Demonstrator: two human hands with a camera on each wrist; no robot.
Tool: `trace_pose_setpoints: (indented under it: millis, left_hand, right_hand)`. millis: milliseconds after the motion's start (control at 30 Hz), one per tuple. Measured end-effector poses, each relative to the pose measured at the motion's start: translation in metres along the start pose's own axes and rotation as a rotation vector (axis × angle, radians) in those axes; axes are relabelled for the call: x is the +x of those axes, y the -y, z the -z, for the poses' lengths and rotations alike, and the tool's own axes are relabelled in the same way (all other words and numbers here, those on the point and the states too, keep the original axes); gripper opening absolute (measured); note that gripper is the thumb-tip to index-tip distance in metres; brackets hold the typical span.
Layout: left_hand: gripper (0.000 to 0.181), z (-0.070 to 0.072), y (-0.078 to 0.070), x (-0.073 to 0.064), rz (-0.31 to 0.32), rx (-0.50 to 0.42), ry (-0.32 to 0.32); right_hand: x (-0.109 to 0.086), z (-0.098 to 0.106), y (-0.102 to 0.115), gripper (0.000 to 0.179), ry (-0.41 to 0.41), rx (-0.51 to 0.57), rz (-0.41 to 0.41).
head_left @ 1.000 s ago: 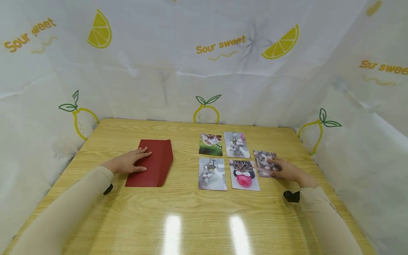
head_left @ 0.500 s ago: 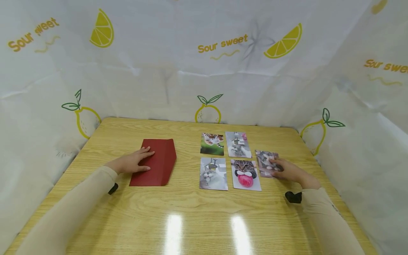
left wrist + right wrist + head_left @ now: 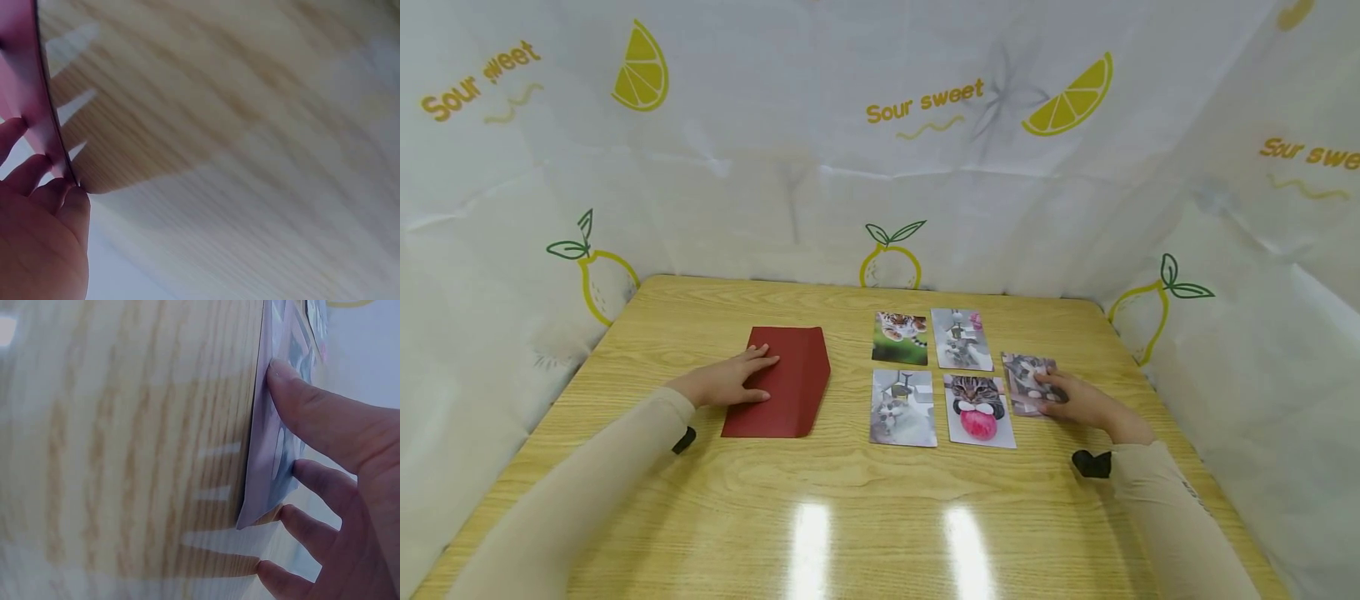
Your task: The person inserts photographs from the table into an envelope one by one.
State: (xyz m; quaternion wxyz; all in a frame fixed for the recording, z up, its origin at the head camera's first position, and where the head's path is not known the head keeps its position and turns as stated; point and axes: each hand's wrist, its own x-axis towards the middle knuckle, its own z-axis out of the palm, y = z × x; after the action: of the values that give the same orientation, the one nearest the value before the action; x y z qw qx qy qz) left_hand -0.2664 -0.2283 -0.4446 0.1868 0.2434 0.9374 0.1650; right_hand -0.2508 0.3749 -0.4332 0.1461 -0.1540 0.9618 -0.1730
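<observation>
My left hand [image 3: 730, 383] rests on a red envelope [image 3: 797, 392], its fingers spread over the left half. The envelope's pointed flap faces right, and in the left wrist view the fingertips [image 3: 39, 164] press on the envelope [image 3: 31, 81] near its edge. At the right, my right hand [image 3: 1078, 404] touches a cat photo card [image 3: 1021, 379]. In the right wrist view the thumb [image 3: 294, 394] lies on that card [image 3: 265, 469] while other fingertips are at its edge and the table. Part of the card's picture is hidden under the fingers.
Left of that card lie a tiger card [image 3: 898, 340], two grey-white cat cards, one behind [image 3: 961, 337] and a front card [image 3: 901, 412], and a tabby card [image 3: 977, 408] with a pink ball. The wooden table [image 3: 880, 533] meets a lemon-print curtain [image 3: 790, 167].
The red envelope has slid to the right under my left hand. My right hand and the cards have stayed where they were; the head view has shifted slightly.
</observation>
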Motion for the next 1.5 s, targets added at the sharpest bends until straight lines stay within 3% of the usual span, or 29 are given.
trace_pose_setpoints:
  millis: [433, 900, 1500]
  left_hand:
    - [0.075, -0.004, -0.024, 0.020, 0.024, 0.012, 0.019]
    - [0.074, -0.009, -0.049, 0.031, 0.037, 0.041, 0.006]
    - [0.073, -0.012, -0.058, 0.037, 0.027, 0.041, -0.006]
  right_hand:
    - [0.001, 0.000, 0.002, 0.064, 0.018, -0.007, -0.017]
    - [0.001, 0.000, 0.002, 0.064, 0.006, -0.008, -0.008]
    - [0.001, -0.002, -0.003, 0.065, 0.006, 0.005, -0.007]
